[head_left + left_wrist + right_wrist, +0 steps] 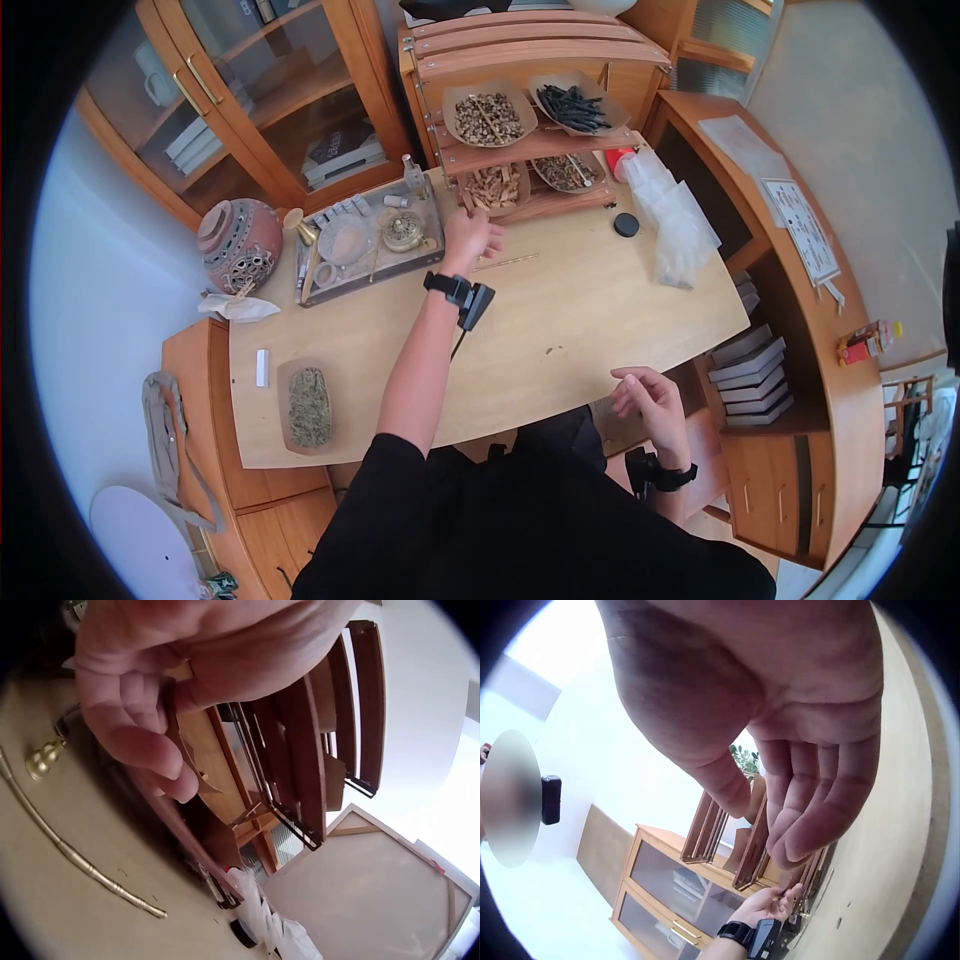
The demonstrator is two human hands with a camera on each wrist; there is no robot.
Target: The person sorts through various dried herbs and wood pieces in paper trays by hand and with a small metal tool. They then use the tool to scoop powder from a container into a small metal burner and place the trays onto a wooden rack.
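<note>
My left hand [473, 240] reaches to the lower level of a wooden rack, at the near left edge of a brown tray [521, 190] of pale wood-like slices [490, 186]. In the left wrist view its thumb and curled fingers [150, 754] pinch the brown tray's edge. A thin brass stick [510, 262] lies on the table beside this hand. My right hand [655, 400] hangs over the table's front edge, fingers loosely bent, holding nothing. At the front left, a tray [287, 440] holds dried green herb [309, 407].
The rack [540, 210] bears more trays of dried material. Left of it stands a grey tray [370, 283] with small vessels, beside a patterned pot [243, 245]. A black lid [626, 224] and clear plastic bags [675, 235] lie at the right.
</note>
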